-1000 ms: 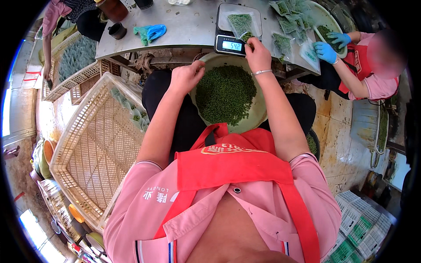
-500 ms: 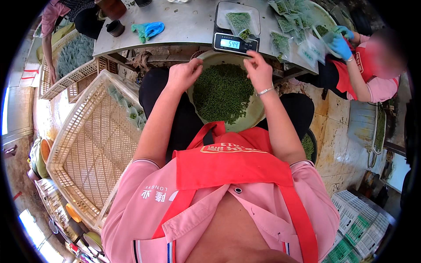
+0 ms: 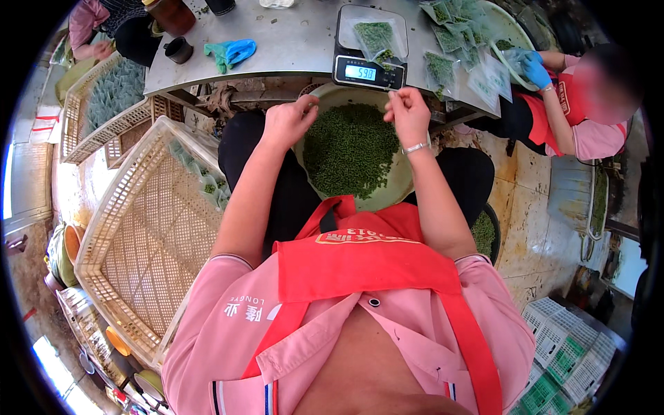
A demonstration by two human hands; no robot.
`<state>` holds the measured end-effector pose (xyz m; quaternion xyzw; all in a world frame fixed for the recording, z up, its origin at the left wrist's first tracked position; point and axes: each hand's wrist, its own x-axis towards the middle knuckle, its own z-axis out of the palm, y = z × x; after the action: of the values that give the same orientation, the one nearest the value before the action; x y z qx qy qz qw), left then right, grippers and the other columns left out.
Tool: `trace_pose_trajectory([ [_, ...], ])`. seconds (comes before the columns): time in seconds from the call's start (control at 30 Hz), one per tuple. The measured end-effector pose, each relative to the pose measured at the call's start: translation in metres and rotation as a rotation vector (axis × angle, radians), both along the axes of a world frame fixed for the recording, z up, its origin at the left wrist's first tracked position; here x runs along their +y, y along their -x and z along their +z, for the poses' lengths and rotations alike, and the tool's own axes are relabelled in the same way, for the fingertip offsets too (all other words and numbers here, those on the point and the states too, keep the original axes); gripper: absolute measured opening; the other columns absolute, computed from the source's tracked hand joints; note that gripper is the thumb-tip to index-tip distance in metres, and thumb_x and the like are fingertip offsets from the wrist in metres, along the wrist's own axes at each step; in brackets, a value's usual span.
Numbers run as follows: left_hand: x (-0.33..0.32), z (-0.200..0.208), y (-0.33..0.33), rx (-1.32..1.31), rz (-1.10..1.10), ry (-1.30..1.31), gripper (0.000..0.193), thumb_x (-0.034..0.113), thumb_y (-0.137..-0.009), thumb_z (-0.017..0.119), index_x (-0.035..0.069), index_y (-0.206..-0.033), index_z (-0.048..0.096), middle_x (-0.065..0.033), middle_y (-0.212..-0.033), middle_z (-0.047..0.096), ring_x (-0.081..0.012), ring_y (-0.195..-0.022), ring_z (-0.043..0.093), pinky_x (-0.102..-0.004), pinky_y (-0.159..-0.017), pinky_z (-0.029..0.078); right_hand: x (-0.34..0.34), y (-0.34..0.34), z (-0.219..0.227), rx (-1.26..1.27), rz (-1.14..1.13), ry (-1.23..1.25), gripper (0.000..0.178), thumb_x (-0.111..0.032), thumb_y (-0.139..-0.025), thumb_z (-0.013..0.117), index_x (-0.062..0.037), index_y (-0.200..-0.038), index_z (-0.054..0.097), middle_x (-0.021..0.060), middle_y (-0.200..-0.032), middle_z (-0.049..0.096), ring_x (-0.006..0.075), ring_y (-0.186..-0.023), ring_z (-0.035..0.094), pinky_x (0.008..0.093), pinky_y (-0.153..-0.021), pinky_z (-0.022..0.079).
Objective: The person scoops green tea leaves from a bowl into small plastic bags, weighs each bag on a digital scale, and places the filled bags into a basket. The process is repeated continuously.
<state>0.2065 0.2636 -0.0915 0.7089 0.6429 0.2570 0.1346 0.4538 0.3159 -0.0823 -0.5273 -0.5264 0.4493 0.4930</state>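
Observation:
My left hand (image 3: 290, 120) hovers over the left rim of a pale basin (image 3: 398, 187), its fingers curled together. My right hand (image 3: 409, 116) is over the basin's right side, just below the scale, thumb and fingers pinched. Whatever either hand holds, if anything, is too small or hidden to make out. The basin, between my knees, holds a heap of small round green berries (image 3: 349, 149) that look like green peppercorns. On the table beyond, a digital scale (image 3: 346, 47) with a lit display carries a clear plastic bag (image 3: 374, 40) partly filled with the same berries.
Filled bags (image 3: 453, 34) lie right of the scale on the metal table (image 3: 290, 41). A blue-green glove (image 3: 232, 52) and dark cup (image 3: 179, 50) are to the left. A large plastic crate (image 3: 149, 249) stands at my left. A gloved co-worker (image 3: 588, 104) sits at right.
My right hand has drawn slightly down from the scale's edge, and the display reading has changed. My left hand is almost still. The right co-worker's gloved hands have lowered; the far-left person's arm has risen.

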Motion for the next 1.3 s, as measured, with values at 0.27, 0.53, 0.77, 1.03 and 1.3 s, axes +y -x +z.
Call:
trace_pose_trajectory([
  [0.27, 0.001, 0.005, -0.002, 0.001, 0.009, -0.007, 0.022, 0.029, -0.085, 0.058, 0.017, -0.103, 0.061, -0.0048, -0.076, 0.068, -0.0240, -0.069, 0.066, -0.0355, -0.061, 0.050, -0.032, -0.012, -0.001, 0.055, 0.186, 0.219, 0.011, -0.010, -0.087, 0.061, -0.0033, -0.086, 0.053, 0.0042, -0.064, 0.059, 0.0087, -0.046, 0.054, 0.0211, -0.042, 0.042],
  [0.53, 0.002, 0.001, 0.002, -0.004, 0.013, 0.008, 0.022, 0.029, -0.085, 0.058, 0.018, -0.103, 0.061, -0.0051, -0.077, 0.068, -0.0247, -0.070, 0.066, -0.0364, -0.062, 0.051, 0.008, 0.012, 0.022, 0.220, 0.088, 0.071, 0.012, -0.007, -0.088, 0.059, -0.0017, -0.097, 0.053, 0.0088, -0.072, 0.063, 0.0147, -0.052, 0.060, 0.0246, -0.047, 0.049],
  [0.77, -0.002, 0.003, 0.003, -0.015, 0.004, -0.052, 0.020, 0.029, -0.085, 0.056, 0.018, -0.101, 0.061, -0.0038, -0.072, 0.068, -0.0251, -0.067, 0.066, -0.0383, -0.061, 0.051, 0.007, 0.010, 0.022, 0.136, 0.006, 0.043, 0.024, -0.007, -0.089, 0.055, -0.0013, -0.112, 0.058, 0.0098, -0.085, 0.067, 0.0134, -0.059, 0.062, 0.0249, -0.056, 0.051],
  [1.03, 0.017, 0.001, -0.004, -0.227, 0.102, -0.236, 0.016, 0.025, -0.082, 0.063, 0.016, -0.096, 0.065, -0.0071, -0.071, 0.067, -0.0244, -0.066, 0.066, -0.0347, -0.059, 0.051, 0.036, 0.022, 0.013, -0.825, -0.046, -0.480, 0.024, -0.018, -0.087, 0.057, -0.0124, -0.110, 0.063, 0.0081, -0.125, 0.055, 0.0216, -0.076, 0.065, 0.0319, -0.063, 0.052],
  [1.3, 0.053, 0.009, 0.009, 0.028, 0.199, -0.793, 0.046, 0.030, -0.075, 0.072, 0.014, -0.115, 0.055, -0.0093, -0.080, 0.065, -0.0314, -0.073, 0.064, -0.0403, -0.061, 0.049, 0.063, 0.082, 0.099, -1.233, 0.323, -0.601, 0.013, -0.020, -0.083, 0.056, -0.0122, -0.084, 0.066, 0.0064, -0.120, 0.055, 0.0299, -0.078, 0.064, 0.0413, -0.066, 0.052],
])
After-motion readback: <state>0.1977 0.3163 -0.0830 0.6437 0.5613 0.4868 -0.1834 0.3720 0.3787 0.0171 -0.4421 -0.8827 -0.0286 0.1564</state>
